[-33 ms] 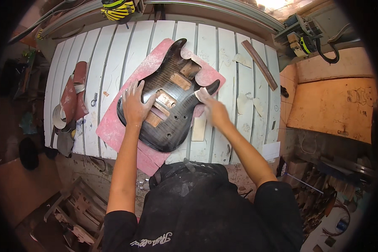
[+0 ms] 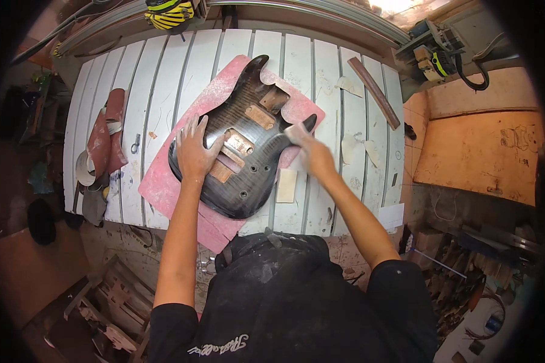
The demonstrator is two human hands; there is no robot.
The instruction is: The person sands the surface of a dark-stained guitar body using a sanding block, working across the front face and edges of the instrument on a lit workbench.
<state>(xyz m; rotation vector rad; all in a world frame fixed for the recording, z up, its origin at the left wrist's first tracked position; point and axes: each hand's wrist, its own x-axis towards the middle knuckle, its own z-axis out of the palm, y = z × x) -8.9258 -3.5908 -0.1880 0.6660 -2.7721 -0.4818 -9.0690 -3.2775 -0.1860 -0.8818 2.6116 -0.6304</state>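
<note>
A dark, grained electric guitar body [image 2: 248, 151] with routed cavities and several round holes lies on a dusty pink pad [image 2: 163, 181]. My left hand [image 2: 195, 148] rests spread on the body's left edge, beside the middle cavity. At the lower right horn, my right hand [image 2: 315, 156] has its fingers closed on a pale piece of sandpaper [image 2: 295, 133], pressed to the body's edge. Motion blurs this hand somewhat. Just below it, a cream rectangular block [image 2: 286, 185] lies partly beside the guitar body on the table.
The white slatted table [image 2: 163, 72] carries rolls of reddish sandpaper [image 2: 106, 136] at the left. A brown wooden strip [image 2: 374, 94] lies at the far right, near torn pale scraps [image 2: 350, 149]. A metal rail with power tools [image 2: 433, 57] runs along the back.
My right hand has shifted slightly right and down with the sandpaper along the horn's edge. My left hand and the guitar body stay put.
</note>
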